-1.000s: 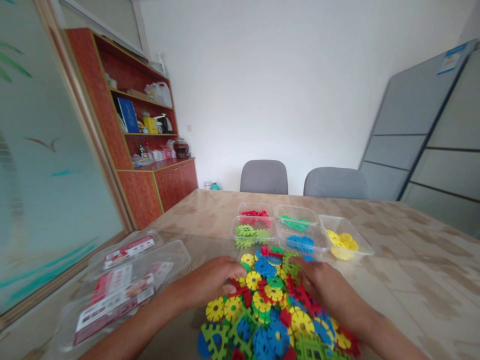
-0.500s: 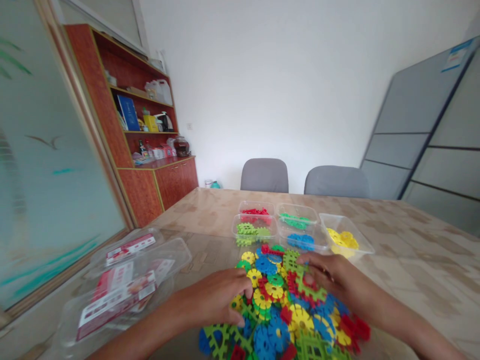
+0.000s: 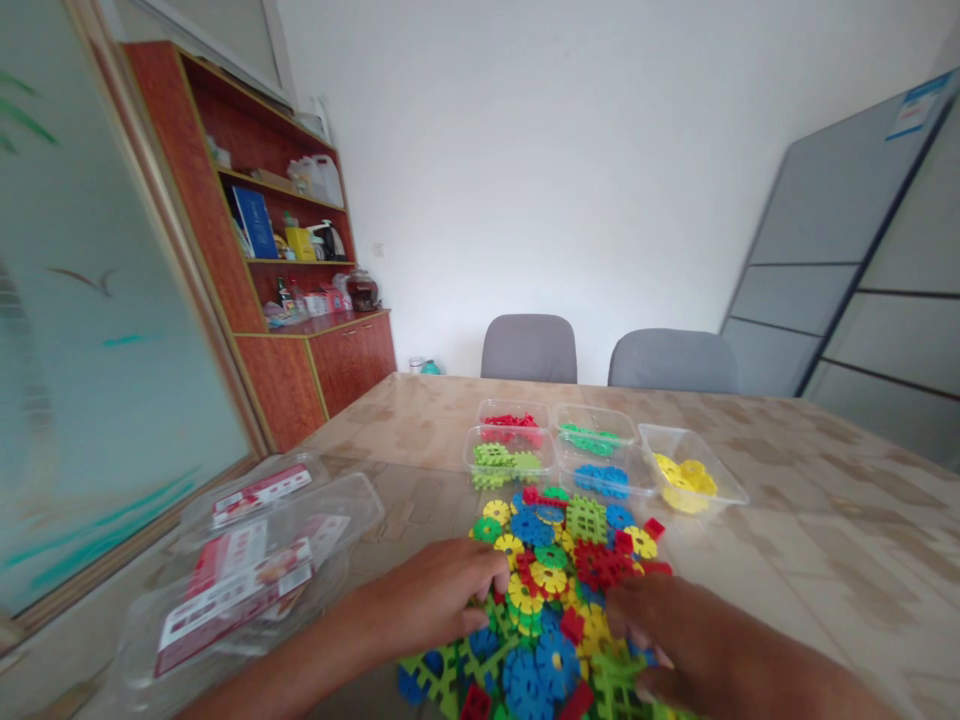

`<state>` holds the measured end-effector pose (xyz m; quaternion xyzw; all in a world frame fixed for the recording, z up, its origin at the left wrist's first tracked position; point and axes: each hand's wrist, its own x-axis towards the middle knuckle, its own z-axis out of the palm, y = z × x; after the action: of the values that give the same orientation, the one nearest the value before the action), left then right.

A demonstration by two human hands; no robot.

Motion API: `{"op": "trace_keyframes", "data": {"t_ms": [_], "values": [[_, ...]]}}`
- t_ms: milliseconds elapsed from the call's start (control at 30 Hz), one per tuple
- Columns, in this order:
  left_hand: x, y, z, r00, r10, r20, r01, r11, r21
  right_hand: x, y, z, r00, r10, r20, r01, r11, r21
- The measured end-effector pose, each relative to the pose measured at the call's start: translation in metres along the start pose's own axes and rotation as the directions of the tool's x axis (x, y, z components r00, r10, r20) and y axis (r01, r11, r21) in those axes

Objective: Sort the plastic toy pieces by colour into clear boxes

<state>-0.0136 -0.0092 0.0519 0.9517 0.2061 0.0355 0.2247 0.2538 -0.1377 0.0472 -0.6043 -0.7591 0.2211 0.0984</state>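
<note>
A heap of flat plastic interlocking pieces (image 3: pixel 559 590) in red, yellow, blue and green lies on the table in front of me. My left hand (image 3: pixel 431 598) rests palm down on the heap's left edge, fingers curled over a few pieces. My right hand (image 3: pixel 675 640) lies on the near right part of the heap, fingers bent down onto the pieces; what they hold, if anything, is hidden. Beyond the heap stand clear tubs holding red pieces (image 3: pixel 512 424), dark green pieces (image 3: pixel 592 438), light green pieces (image 3: pixel 504 461), blue pieces (image 3: pixel 602 480) and yellow pieces (image 3: pixel 686 480).
Clear lids with red-and-white labels (image 3: pixel 247 560) lie at the left on the marbled table (image 3: pixel 810 520). Two grey chairs (image 3: pixel 529 348) stand at the far side. A red wooden shelf unit (image 3: pixel 277 280) lines the left wall; grey panels (image 3: pixel 862 270) lean at the right.
My right hand has drawn back from the far side of the heap toward me, onto the near right part. The pieces have spread out. My left hand stays at the left edge.
</note>
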Motion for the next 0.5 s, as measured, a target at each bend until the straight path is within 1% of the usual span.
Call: {"op": "trace_keyframes", "data": {"t_ms": [67,133,233,367,433,500], "values": [[0.0,0.001,-0.001,1.0,-0.005,0.002,0.005,1.0,0.006,0.001,-0.006,-0.001,0.998,0.056,0.038,-0.054,0.997,-0.047],[0.0,0.0,-0.002,1.0,-0.002,0.0,0.002,1.0,0.013,0.005,-0.016,-0.004,0.99,0.111,0.087,-0.102,0.99,-0.098],[-0.001,-0.002,-0.002,0.999,-0.023,-0.041,0.024,0.999,0.04,0.01,-0.027,-0.005,0.98,0.149,0.13,-0.131,0.982,-0.138],[0.001,-0.004,-0.002,0.993,-0.039,-0.115,0.046,0.997,0.057,0.011,-0.02,0.005,0.981,0.167,0.102,-0.156,0.982,-0.104],[0.003,-0.002,-0.002,0.99,-0.034,-0.14,0.038,0.999,0.025,0.009,-0.014,0.008,0.986,0.15,0.076,-0.144,0.987,-0.076],[0.005,0.0,-0.002,0.987,-0.03,-0.157,0.025,0.999,-0.03,0.008,-0.014,0.007,0.991,0.113,0.065,-0.11,0.993,-0.052]]}}
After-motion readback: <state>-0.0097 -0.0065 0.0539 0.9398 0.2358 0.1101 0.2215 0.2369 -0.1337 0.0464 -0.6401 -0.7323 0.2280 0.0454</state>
